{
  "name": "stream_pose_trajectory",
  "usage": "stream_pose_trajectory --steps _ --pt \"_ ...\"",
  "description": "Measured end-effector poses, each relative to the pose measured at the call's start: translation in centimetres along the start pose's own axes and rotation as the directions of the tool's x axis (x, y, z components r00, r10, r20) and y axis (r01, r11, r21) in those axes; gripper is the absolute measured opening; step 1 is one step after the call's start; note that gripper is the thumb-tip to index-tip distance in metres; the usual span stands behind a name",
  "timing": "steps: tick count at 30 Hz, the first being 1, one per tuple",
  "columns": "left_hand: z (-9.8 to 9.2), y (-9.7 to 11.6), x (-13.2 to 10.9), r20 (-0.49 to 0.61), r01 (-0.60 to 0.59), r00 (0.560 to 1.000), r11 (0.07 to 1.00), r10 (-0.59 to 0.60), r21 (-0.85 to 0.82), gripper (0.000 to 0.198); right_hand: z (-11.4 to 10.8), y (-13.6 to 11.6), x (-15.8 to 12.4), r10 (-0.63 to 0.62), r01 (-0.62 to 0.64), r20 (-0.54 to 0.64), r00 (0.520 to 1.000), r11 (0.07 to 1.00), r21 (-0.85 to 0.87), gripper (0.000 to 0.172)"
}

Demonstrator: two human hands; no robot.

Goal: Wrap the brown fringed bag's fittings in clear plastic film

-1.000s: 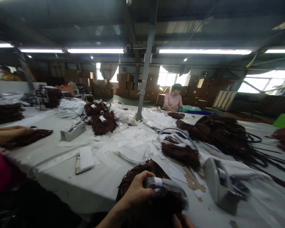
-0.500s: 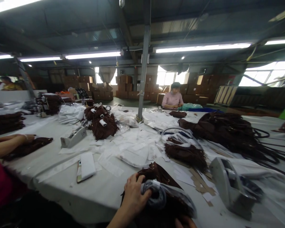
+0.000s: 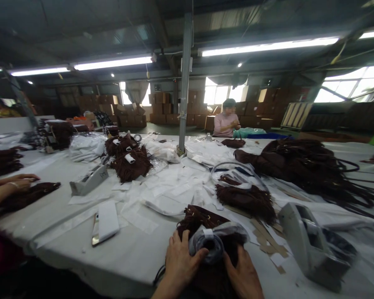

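Note:
In front of me on the table lies a dark brown fringed bag [image 3: 215, 276] with small gold eyelets along its top. A coiled strap wrapped in clear plastic [image 3: 217, 249] rests on it, bound with a white band. My left hand [image 3: 182, 257] grips the bag's left side, its thumb reaching to the coil. From the right, my right hand [image 3: 243, 272] holds the bag, its thumb against the coil's lower right edge. Part of the bag is hidden beneath both hands.
A grey tape dispenser [image 3: 311, 245] stands at right, another tape dispenser [image 3: 89, 180] at left. A phone [image 3: 96, 230] lies under a white box [image 3: 109, 220]. More brown bags [image 3: 246, 199] and loose white sheets [image 3: 171, 187] cover the table. A co-worker's hand [image 3: 20, 182] is far left.
My right hand has come up from the bottom edge onto the bag's right side. The coil now sits more upright between both thumbs. The view has shifted slightly.

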State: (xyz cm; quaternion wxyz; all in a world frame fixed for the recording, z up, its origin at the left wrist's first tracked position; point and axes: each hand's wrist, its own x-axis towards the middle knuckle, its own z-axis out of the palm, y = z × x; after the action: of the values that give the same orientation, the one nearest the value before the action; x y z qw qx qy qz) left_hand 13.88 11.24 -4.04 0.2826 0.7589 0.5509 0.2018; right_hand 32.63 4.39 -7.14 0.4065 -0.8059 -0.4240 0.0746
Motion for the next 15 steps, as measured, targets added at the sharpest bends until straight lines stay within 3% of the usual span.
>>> stream_pose_trajectory --steps 3,5,7,9,10,12,13,15 --pt "0.0 -1.6 1.3 -0.033 -0.037 0.999 0.961 0.029 -0.273 0.064 -0.2 0.6 0.7 0.049 -0.049 0.001 0.999 0.998 0.045 0.045" --pt "-0.2 -3.2 2.6 -0.043 0.032 0.997 0.865 -0.062 -0.501 0.056 -1.1 1.0 0.9 0.135 -0.134 -0.009 0.991 0.988 0.077 0.052" --pt "-0.4 -4.7 4.2 0.027 0.171 0.977 0.697 -0.212 -0.696 0.05 -2.2 1.0 1.3 0.109 -0.102 -0.123 0.986 0.993 0.058 0.06" --pt "-0.4 -5.5 5.7 0.186 0.307 0.932 0.403 -0.311 -0.862 0.042 -2.9 0.6 2.2 -0.14 0.12 -0.228 0.964 0.988 -0.1 0.055" --pt "-0.3 -5.6 6.5 0.269 0.353 0.908 0.24 -0.323 -0.904 0.037 -3.1 0.2 2.8 -0.312 0.268 -0.205 0.928 0.939 -0.214 0.049" --pt "-0.2 -5.4 8.2 0.382 0.399 0.877 0.0 -0.292 -0.917 0.032 -2.9 -0.6 4.3 -0.558 0.508 -0.027 0.83 0.774 -0.377 0.049" --pt "-0.1 -5.2 9.0 0.411 0.411 0.869 -0.058 -0.274 -0.91 0.031 -2.6 -0.9 5.0 -0.608 0.576 0.061 0.791 0.708 -0.409 0.054" --pt "0.0 -4.7 10.9 0.434 0.428 0.861 -0.082 -0.267 -0.9 0.033 -2.1 -1.3 6.4 -0.639 0.634 0.154 0.754 0.647 -0.423 0.056"
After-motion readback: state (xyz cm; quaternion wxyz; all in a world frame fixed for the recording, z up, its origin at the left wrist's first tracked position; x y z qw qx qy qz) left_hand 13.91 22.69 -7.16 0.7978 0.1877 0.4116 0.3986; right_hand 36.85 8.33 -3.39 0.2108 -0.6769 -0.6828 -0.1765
